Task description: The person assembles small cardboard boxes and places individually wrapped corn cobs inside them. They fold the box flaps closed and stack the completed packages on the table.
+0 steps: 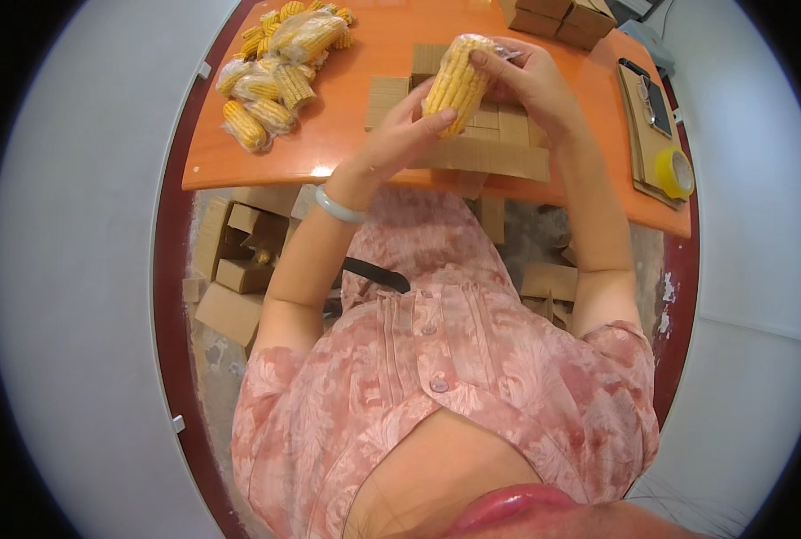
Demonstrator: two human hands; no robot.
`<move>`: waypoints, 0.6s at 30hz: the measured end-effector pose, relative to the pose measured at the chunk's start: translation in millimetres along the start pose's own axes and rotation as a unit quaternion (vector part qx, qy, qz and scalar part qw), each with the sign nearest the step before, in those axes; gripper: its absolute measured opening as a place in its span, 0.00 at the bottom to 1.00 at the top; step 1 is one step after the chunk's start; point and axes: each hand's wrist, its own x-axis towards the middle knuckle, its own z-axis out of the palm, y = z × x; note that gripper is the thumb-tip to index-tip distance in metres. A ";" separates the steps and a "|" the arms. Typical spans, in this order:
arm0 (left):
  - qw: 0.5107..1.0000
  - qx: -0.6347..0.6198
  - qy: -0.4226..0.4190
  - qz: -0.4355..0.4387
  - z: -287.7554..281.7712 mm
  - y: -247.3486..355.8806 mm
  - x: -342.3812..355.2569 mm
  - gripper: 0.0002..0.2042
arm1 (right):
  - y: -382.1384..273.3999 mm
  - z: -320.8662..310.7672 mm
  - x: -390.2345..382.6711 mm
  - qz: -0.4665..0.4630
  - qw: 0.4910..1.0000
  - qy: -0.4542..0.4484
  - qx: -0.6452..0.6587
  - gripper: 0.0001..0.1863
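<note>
Between my two hands is a yellow corn cob [459, 85] in clear plastic wrap, tilted with its upper end to the right. My left hand [411, 124] grips the lower end, thumb across the kernels. Around the upper end, my right hand [528, 76] is closed, its thumb on the cob and a bit of loose plastic by its fingers. Beneath both hands an open cardboard box [499, 157] lies on the orange table, flaps spread. What the box holds is mostly hidden by my hands and the cob.
A pile of wrapped corn cobs [279, 76] covers the far left of the orange table [347, 166]. Closed cardboard boxes [567, 20] stand at the far right. Yellow tape [674, 172], glasses [645, 94] and a phone [659, 108] lie on flat cardboard. More boxes [239, 242] sit under the table.
</note>
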 end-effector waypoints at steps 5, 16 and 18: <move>0.967 0.152 0.195 0.055 -16.3 11.5 -10.9 0.27 | -2.6 -26.3 6.3 -0.067 0.954 0.044 -0.288 0.23; 0.731 0.634 0.196 0.157 -49.9 -24.4 -22.2 0.22 | 79.3 35.3 34.5 -0.172 0.666 -0.111 -0.717 0.06; 0.731 0.633 0.199 0.160 -47.0 -27.1 -20.8 0.21 | 88.6 42.4 37.1 -0.173 0.664 -0.101 -0.721 0.05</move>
